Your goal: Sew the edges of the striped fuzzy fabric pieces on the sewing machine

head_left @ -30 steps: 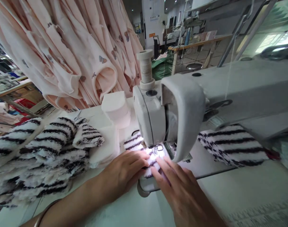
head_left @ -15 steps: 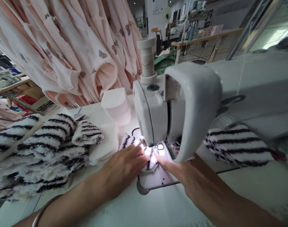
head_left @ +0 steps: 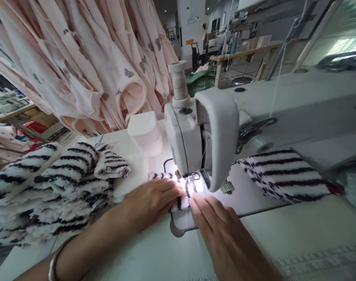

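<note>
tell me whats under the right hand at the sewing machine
The right hand lies with its fingertips on a white-and-black striped fuzzy fabric, over a white sewing machine bed. Whatever lies beneath the palm and fingers is covered and cannot be seen.

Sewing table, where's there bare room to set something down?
The table is bare in front of the striped fabric, right of the right hand. It is crowded around the left hand and the fluffy striped pile.
</note>
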`<state>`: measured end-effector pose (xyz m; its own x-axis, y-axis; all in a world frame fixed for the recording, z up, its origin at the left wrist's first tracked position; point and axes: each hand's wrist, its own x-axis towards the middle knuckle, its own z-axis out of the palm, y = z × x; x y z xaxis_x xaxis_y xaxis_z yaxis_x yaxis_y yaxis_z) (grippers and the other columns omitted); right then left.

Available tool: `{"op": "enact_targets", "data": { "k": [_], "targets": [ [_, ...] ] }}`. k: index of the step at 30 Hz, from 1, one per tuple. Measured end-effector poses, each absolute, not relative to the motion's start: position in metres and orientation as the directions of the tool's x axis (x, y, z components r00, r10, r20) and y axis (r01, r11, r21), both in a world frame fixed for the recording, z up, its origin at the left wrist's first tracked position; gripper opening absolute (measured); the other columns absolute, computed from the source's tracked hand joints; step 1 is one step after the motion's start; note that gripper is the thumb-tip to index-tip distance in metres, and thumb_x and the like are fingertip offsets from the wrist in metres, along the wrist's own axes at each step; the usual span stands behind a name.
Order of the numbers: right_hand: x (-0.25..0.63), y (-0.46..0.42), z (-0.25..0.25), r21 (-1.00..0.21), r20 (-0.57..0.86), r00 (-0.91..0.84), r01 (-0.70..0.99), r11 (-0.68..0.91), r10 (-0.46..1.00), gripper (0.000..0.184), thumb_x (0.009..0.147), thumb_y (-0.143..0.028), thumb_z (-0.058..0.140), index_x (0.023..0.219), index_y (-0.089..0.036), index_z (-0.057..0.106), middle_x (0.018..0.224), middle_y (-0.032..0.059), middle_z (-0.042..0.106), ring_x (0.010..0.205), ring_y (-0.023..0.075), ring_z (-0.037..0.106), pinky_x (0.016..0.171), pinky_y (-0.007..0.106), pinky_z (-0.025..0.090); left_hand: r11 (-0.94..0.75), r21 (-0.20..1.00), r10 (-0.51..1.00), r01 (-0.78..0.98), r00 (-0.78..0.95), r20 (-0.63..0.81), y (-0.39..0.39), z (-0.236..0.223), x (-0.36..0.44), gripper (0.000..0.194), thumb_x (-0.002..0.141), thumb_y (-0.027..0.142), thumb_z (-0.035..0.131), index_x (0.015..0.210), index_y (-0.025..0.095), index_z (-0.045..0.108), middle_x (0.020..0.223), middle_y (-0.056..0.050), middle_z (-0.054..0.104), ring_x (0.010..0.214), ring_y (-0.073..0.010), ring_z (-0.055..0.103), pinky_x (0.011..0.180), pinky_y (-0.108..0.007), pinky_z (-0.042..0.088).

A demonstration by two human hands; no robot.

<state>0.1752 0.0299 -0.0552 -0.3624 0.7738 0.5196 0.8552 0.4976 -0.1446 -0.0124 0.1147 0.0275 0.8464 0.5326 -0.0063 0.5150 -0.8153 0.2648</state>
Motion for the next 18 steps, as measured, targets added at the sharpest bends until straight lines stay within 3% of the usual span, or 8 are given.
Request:
{"op": "enact_targets", "data": {
  "k": [4,9,13,18],
  "targets": [
    [0.191,0.041,-0.061,-0.225,0.532,-0.338,0.828,0.514,0.777,0.055,0.081,-0.001,0.022,0.122,-0.02,0.053,0.126,-0.0046,0.054,0.113,0.018,0.046,0.086,0.037,0.044,-0.784,0.173,0.615,0.596,0.783,0.095,0.104,0.019,-0.01,0.013,0.09,0.016,0.045,0.096,0.019,0.057,0.079,-0.003,0.061,0.076,-0.0154,0.059,0.072,-0.028,0.048],
    [0.194,0.049,-0.06,-0.199,0.457,-0.5,0.748,0.633,0.735,0.053,0.079,-0.001,0.027,0.125,-0.013,0.05,0.127,0.004,0.053,0.112,0.0209,0.047,0.086,0.037,0.048,-0.793,0.195,0.608,0.578,0.771,0.189,0.102,0.015,-0.001,0.01,0.087,0.014,0.048,0.09,0.016,0.058,0.084,-0.005,0.061,0.08,-0.0164,0.058,0.072,-0.028,0.05],
    [0.175,0.041,-0.051,-0.233,0.537,-0.355,0.81,0.538,0.766,0.054,0.076,0.001,0.026,0.123,-0.007,0.052,0.116,0.0106,0.058,0.104,0.0229,0.052,0.082,0.039,0.049,-0.799,0.209,0.596,0.564,0.789,0.151,0.106,0.018,-0.005,0.013,0.087,0.015,0.05,0.097,0.015,0.059,0.092,-0.007,0.062,0.086,-0.0168,0.057,0.077,-0.029,0.049],
    [0.17,0.034,-0.05,-0.173,0.587,-0.329,0.841,0.512,0.74,0.052,0.078,0.003,0.026,0.116,-0.012,0.058,0.114,0.0038,0.061,0.107,0.0218,0.05,0.077,0.037,0.047,-0.786,0.311,0.568,0.535,0.823,0.022,0.107,0.026,-0.017,0.026,0.089,0.009,0.045,0.111,0.019,0.055,0.105,-0.005,0.062,0.091,-0.0139,0.058,0.079,-0.025,0.049]
  ]
}}
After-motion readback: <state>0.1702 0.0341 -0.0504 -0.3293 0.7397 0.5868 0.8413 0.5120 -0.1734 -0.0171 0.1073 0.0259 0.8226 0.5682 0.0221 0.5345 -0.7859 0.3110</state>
